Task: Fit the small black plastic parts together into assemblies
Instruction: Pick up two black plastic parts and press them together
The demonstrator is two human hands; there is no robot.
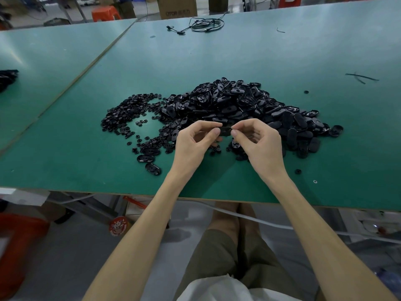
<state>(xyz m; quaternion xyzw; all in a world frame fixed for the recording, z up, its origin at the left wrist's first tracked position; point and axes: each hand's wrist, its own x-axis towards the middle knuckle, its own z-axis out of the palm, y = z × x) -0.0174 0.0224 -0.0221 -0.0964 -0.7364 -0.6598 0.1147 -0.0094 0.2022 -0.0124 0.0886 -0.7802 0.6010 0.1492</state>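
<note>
A black oval plastic part (225, 131) is pinched between both hands just above the green table (303, 51). My left hand (195, 142) grips its left end with thumb and forefinger. My right hand (258, 144) grips its right end the same way. Behind the hands lies a big heap of black oval shells (245, 105). To its left spreads a pile of small round black pieces (128, 114). Two oval parts (149, 162) lie apart near my left wrist.
A tangle of black cable (201, 26) lies at the far side of the table. Thin black strips (360, 77) rest at the right. A seam (86, 70) separates a second green table on the left. Stray round pieces (298, 171) sit near the front edge.
</note>
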